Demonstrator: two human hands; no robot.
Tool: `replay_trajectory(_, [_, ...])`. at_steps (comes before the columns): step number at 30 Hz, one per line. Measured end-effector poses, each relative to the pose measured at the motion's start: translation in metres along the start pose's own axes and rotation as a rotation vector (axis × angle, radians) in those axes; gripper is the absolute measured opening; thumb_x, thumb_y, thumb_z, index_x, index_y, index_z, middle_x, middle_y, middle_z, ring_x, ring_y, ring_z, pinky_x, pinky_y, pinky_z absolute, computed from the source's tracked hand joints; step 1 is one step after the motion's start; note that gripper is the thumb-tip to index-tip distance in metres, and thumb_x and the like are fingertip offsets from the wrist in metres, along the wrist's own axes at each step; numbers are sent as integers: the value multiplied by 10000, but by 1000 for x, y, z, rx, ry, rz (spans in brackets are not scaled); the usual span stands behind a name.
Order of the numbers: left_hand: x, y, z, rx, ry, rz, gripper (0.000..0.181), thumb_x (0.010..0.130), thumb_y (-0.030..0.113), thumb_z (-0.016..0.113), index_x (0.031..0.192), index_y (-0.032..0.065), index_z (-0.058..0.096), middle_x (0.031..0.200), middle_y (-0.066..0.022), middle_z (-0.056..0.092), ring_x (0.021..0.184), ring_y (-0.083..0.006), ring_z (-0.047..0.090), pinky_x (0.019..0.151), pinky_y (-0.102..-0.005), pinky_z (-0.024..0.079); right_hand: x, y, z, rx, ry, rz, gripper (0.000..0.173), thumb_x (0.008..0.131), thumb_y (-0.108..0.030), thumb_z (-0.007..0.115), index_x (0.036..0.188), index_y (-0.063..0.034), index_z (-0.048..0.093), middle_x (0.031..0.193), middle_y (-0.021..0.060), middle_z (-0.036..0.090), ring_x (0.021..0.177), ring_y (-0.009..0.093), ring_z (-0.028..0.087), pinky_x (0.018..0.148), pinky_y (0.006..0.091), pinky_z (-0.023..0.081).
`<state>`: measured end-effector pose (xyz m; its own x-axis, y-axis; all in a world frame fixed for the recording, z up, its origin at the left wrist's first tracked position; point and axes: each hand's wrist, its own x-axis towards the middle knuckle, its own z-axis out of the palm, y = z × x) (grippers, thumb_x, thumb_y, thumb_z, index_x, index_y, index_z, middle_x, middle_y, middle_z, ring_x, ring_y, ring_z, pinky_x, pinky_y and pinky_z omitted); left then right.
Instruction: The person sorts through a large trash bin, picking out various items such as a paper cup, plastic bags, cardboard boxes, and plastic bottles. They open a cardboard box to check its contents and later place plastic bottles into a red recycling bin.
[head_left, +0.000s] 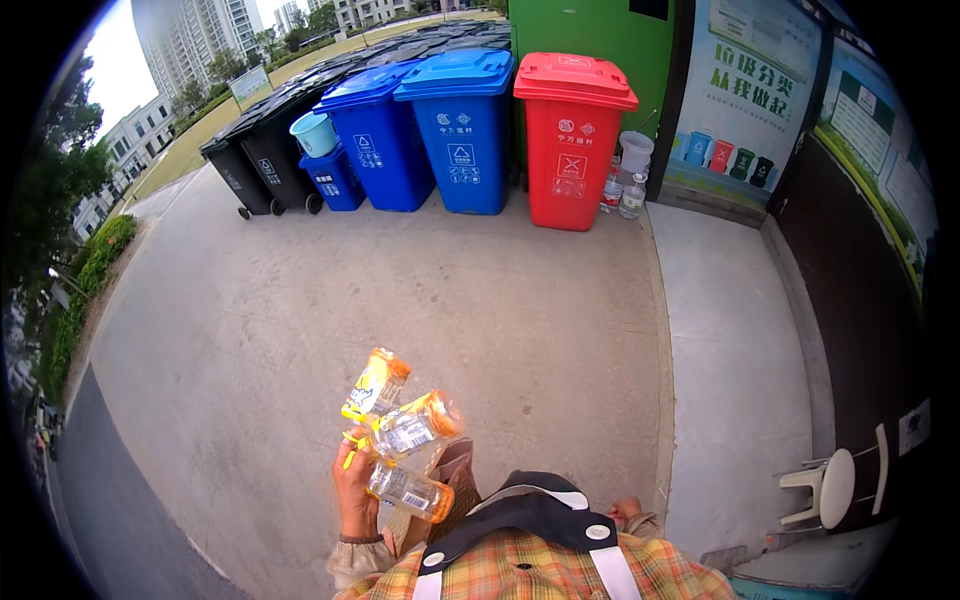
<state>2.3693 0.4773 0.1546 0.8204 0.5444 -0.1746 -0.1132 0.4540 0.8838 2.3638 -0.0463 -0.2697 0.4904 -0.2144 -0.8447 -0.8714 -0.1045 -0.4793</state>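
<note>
My left hand (355, 480) grips several clear plastic bottles by their neck ends, out in front of my left side. The upper bottle (376, 384) has a yellow and white label, the middle bottle (420, 425) points up and right, and the lower bottle (411, 491) tilts down and right. All show orange at their far ends. Yellow loops or rings show by my fingers. Just right of the bottles is a brownish bag or woven item (459, 480), partly hidden by them. My right hand (626, 510) hangs low by my right side, half hidden by the sleeve; its fingers look curled.
Ahead stand a red wheeled bin (574, 150), blue wheeled bins (469, 142), a small blue bin (335, 180) with a light-blue bucket (313, 135), and rows of black bins (251, 176). Clear bottles (632, 199) stand beside the red bin. A white stool (836, 489) is at right.
</note>
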Motion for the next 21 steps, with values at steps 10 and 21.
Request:
replay_trajectory(10, [231, -13, 90, -117, 49, -49, 320, 826, 41, 548, 1141, -2, 515, 1024, -115, 605, 871, -199, 621, 751, -315, 526, 11, -500, 250, -378, -504, -947, 226, 888, -231, 574, 871, -6, 586, 776, 54, 638, 693, 120, 614, 622, 253, 493])
replay_trajectory(21, [536, 29, 202, -71, 2, 19, 316, 829, 76, 562, 1138, 21, 521, 996, -92, 602, 825, -172, 613, 705, -288, 519, 45, -717, 256, -510, -418, -732, 164, 877, -189, 593, 924, -33, 615, 786, 45, 646, 741, 116, 617, 653, 257, 489])
